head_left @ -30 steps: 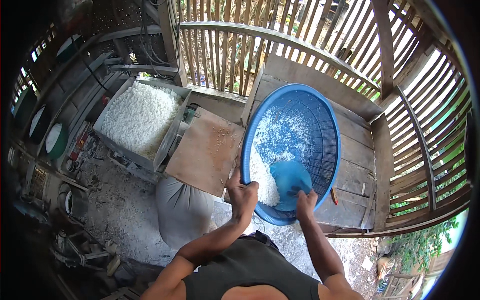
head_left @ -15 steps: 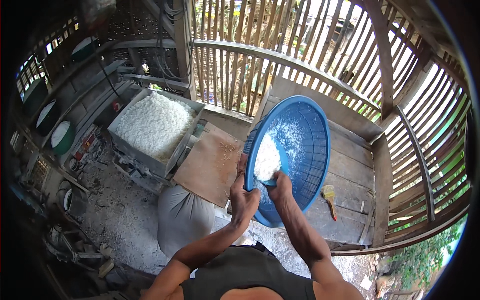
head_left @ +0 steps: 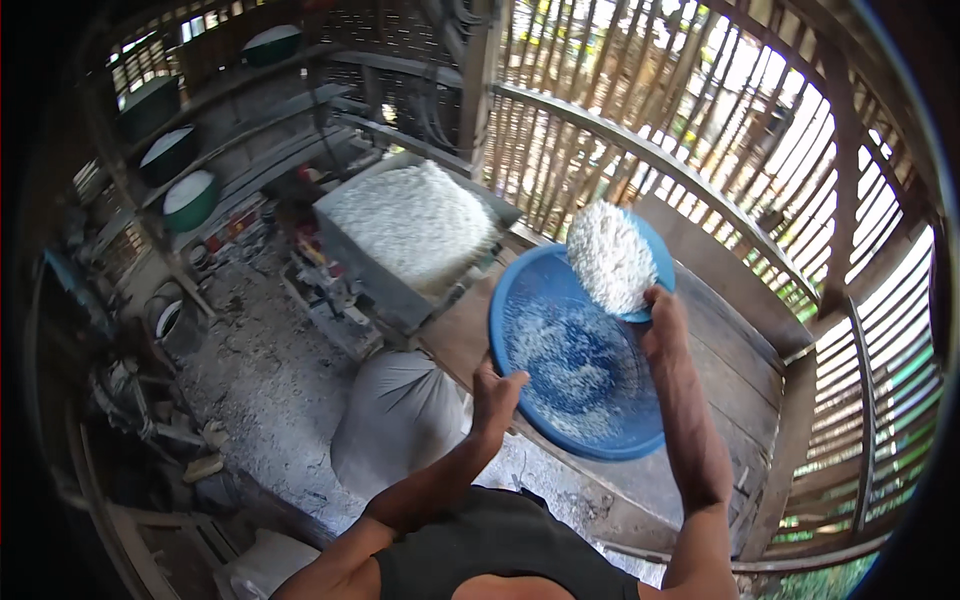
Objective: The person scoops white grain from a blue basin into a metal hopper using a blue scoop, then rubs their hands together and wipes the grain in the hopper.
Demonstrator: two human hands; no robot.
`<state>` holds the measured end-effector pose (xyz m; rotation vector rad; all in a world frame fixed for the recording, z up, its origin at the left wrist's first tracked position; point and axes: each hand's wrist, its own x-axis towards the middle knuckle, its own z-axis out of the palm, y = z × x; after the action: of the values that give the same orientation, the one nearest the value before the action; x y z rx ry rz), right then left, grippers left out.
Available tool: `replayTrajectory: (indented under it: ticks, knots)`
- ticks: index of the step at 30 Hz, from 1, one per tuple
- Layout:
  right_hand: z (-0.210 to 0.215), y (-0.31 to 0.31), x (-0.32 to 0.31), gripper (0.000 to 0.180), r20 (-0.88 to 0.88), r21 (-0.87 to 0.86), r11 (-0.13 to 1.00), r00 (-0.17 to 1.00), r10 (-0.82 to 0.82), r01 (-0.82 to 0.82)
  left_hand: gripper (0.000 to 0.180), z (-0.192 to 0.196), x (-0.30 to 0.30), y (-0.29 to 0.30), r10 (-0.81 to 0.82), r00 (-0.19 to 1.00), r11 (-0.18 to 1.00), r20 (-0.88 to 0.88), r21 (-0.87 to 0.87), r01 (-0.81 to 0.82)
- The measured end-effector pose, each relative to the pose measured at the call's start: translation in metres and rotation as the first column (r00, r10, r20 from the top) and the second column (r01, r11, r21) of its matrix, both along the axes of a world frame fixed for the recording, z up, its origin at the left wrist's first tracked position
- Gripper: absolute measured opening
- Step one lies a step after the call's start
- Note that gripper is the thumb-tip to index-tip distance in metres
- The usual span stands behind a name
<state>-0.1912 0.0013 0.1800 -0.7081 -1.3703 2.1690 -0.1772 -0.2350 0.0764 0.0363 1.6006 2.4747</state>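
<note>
A wide blue plastic basin point(head_left: 600, 448), coated inside with loose white grains, is held by its left rim in my left hand point(head_left: 493, 398). The thumb lies over the rim, and the other fingers are partly hidden beneath. Above the basin's far right side, my right hand point(head_left: 666, 322) grips the edge of a smaller blue bowl point(head_left: 657, 248). Heaped in that bowl are white grains point(head_left: 608, 260) that look like rice. Left of the basin stands a grey metal hopper point(head_left: 365, 275) with a tall pile of similar white grains point(head_left: 415, 220).
A wooden bench point(head_left: 725, 350) extends under and right of the basin, against a slatted wall point(head_left: 640, 110). A tied grey sack point(head_left: 395, 425) stands on the dusty floor before the hopper. Green basins point(head_left: 192, 212) of white stuff line the left side.
The basin has gone from steeply tilted to flatter. My right hand has lifted the heaped bowl out of it, up and right. The view has shifted, so the hopper appears farther right.
</note>
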Motion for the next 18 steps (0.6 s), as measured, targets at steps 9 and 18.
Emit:
replayTrajectory:
  ticks: [9, 18]
  knots:
    - [0.099, -0.095, -0.146, 0.026, -0.192, 0.735, 0.673, 0.977, 0.094, 0.08, 0.082, -0.001, 0.022, -0.057, -0.025, 0.974, 0.962, -0.227, -0.271, -0.038]
    - [0.153, -0.164, -0.19, 0.048, -0.248, 0.969, 0.045, 0.936, 0.25, 0.245, 0.077, 0.0, 0.023, -0.079, -0.025, 0.938, 0.921, -0.346, -0.373, -0.113]
